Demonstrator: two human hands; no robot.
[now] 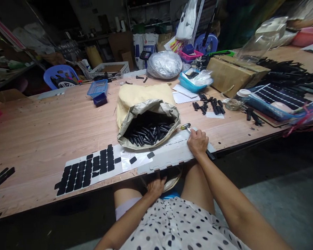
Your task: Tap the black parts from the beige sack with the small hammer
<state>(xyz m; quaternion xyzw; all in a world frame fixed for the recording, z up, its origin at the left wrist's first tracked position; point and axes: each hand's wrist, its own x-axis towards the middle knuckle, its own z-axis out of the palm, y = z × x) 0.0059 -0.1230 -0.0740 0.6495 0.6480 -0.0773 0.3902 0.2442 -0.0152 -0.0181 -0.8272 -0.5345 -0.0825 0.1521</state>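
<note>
My right hand (197, 141) rests on the table's front edge, closed round a small hammer (185, 127) with a black handle and a yellow-and-metal head. It lies on a long white strip (169, 152). My left hand (155, 185) is below the table edge between my knees, fingers curled on a pale object I cannot make out. Just behind the strip stands an open woven sack (148, 121) full of black plastic parts. To the left, a white sheet (92, 168) carries rows of black rectangular pads.
Wooden table (41, 132) holds a small blue basket (97, 88), a cardboard box (234, 71), a blue tray (194, 81), loose black parts (210, 104) and a clear plastic bag (165, 64). A blue chair (59, 74) stands behind.
</note>
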